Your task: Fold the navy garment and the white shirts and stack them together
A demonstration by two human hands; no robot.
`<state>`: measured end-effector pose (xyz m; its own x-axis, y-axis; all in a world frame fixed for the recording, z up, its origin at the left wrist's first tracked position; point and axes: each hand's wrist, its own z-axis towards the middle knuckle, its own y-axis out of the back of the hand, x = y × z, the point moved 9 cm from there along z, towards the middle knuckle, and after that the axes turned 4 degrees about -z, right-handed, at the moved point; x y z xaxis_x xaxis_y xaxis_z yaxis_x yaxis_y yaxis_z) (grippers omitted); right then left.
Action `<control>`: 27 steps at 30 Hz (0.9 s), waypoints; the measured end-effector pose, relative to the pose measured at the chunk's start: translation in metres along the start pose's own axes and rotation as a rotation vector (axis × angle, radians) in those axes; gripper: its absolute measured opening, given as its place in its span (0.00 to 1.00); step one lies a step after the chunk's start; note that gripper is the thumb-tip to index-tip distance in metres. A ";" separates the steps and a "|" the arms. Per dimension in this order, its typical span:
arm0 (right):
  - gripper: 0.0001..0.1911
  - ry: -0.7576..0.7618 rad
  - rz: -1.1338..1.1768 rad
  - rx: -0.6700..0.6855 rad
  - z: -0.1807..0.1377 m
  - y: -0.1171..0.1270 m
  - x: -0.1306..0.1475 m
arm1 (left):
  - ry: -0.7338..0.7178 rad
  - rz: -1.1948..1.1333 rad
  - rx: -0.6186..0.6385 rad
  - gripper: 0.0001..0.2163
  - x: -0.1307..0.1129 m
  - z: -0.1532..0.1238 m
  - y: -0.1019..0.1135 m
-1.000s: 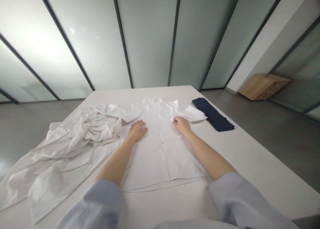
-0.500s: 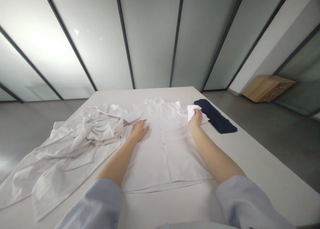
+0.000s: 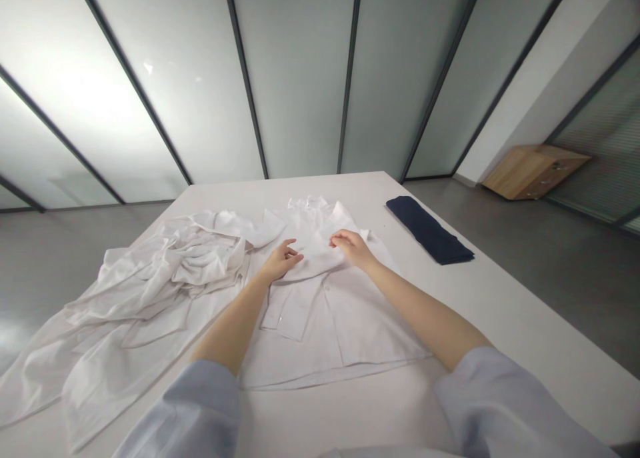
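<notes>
A white button-up shirt (image 3: pixel 350 318) lies flat on the white table (image 3: pixel 500 325), collar away from me. Its right sleeve (image 3: pixel 300 291) is folded across the chest, cuff pointing towards me. My right hand (image 3: pixel 351 247) pinches the sleeve cloth near the shoulder, fingers closed. My left hand (image 3: pixel 281 259) rests on the folded sleeve with fingers loosely spread, holding nothing.
A crumpled heap of white garments (image 3: pixel 150 285) covers the table's left side. A folded dark navy cloth (image 3: pixel 430 230) lies at the far right. Glass partitions stand behind the table, and a wooden cabinet (image 3: pixel 533 171) sits on the floor at the right.
My right hand took the right sleeve at the shirt's outer edge and drew it left across the chest. My left hand lifted slightly onto the folded sleeve.
</notes>
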<state>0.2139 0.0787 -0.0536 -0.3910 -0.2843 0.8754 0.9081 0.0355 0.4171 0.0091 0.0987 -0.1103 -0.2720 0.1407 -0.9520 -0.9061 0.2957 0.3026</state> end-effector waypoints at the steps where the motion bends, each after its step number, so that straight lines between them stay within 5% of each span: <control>1: 0.13 -0.006 -0.121 -0.087 0.000 0.013 -0.011 | -0.010 0.050 0.008 0.35 -0.001 0.000 -0.002; 5: 0.16 -0.042 -0.575 -0.241 -0.003 0.047 -0.049 | -0.026 0.200 0.052 0.36 0.001 0.002 -0.011; 11: 0.24 -0.274 -0.934 -0.181 -0.001 0.062 -0.094 | -0.035 0.194 0.057 0.31 0.001 0.001 -0.012; 21: 0.27 -0.434 -0.952 -0.173 0.007 0.071 -0.101 | 0.093 0.194 0.378 0.44 -0.010 -0.016 -0.020; 27: 0.24 -0.422 -0.960 -0.218 0.006 0.077 -0.100 | 0.098 0.011 0.158 0.32 -0.017 -0.012 0.003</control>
<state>0.3223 0.1159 -0.1077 -0.9383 0.2532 0.2354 0.1841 -0.2104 0.9601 0.0073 0.0862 -0.0936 -0.3185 0.0545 -0.9463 -0.8430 0.4403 0.3091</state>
